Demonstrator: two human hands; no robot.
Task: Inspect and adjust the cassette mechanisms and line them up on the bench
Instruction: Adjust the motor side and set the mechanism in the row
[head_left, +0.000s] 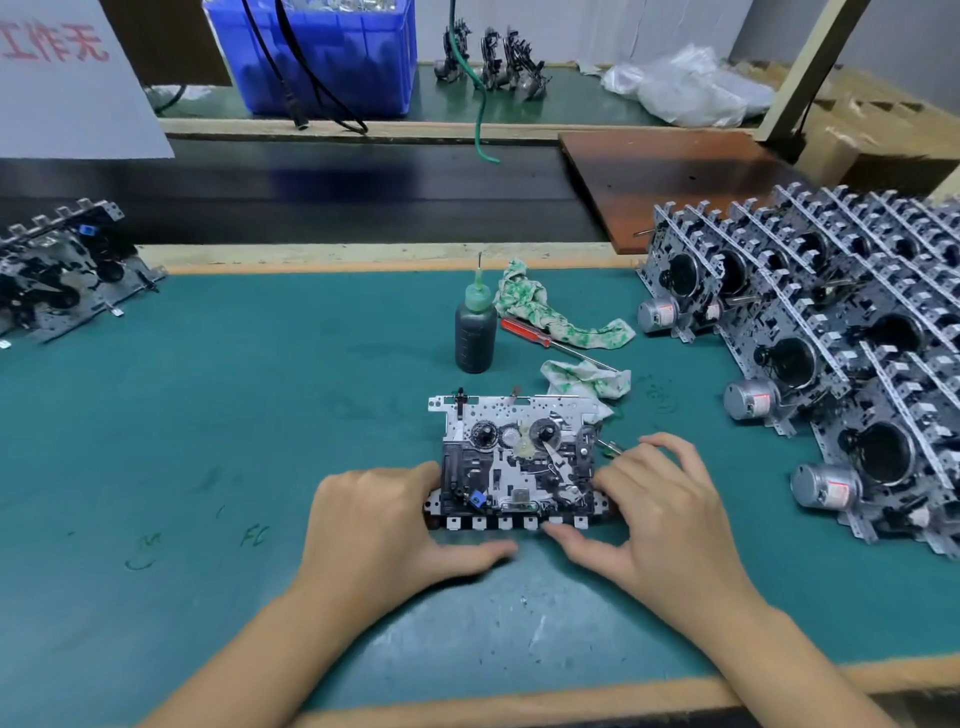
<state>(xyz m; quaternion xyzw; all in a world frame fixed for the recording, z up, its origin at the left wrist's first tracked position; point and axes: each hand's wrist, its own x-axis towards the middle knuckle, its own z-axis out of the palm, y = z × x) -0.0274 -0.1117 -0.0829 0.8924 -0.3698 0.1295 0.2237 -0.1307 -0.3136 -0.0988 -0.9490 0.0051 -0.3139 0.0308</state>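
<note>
A cassette mechanism (519, 457), a metal plate with gears and a row of white keys along its near edge, lies flat on the green mat (260, 415) in the middle. My left hand (384, 525) grips its left end, thumb stretched under the keys. My right hand (660, 509) grips its right end, fingers curled over the edge, thumb touching the keys. Several mechanisms (841, 343) with silver motors stand leaning in rows at the right. Another mechanism (62, 275) lies at the far left.
A dark oil bottle (475, 332) with a needle tip stands behind the mechanism. A red-handled screwdriver (545, 340) and stained rags (550, 312) lie beside it. Farther back are a black conveyor belt (311, 187), a brown board (670, 176), a blue crate (322, 52) and plastic bags (691, 85).
</note>
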